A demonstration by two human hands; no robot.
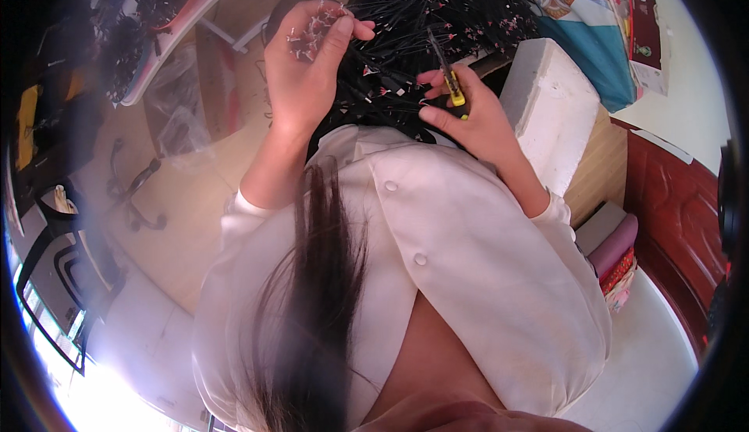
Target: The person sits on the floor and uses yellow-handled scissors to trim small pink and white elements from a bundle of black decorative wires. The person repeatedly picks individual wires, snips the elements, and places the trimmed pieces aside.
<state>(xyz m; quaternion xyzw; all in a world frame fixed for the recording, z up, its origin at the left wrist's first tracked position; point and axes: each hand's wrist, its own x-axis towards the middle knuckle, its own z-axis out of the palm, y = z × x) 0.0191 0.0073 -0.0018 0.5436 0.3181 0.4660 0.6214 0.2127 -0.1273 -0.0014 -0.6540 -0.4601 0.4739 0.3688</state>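
Note:
My left hand (307, 75) is closed around a bunch of thin wire ends (313, 37), whose pale and reddish tips stick out near the curled fingers. Between the fingers and thumb of my right hand (477, 113) is a slim yellow-and-black hand tool (452, 84). Its dark narrow end points up and away from me; its exact type is hard to make out. Under and beyond both hands spreads a large heap of black cables (404, 28) with red and white wire ends and some small metal plugs. My body hides the near edge of the heap.
A white foam block (547, 104) stands right of my right hand, close to the forearm. Farther right are a teal patterned cloth (591, 46) and a dark red box (646, 34). At upper left, a white-edged table (175, 34) holds more black cables. Clear plastic (181, 131) lies below it.

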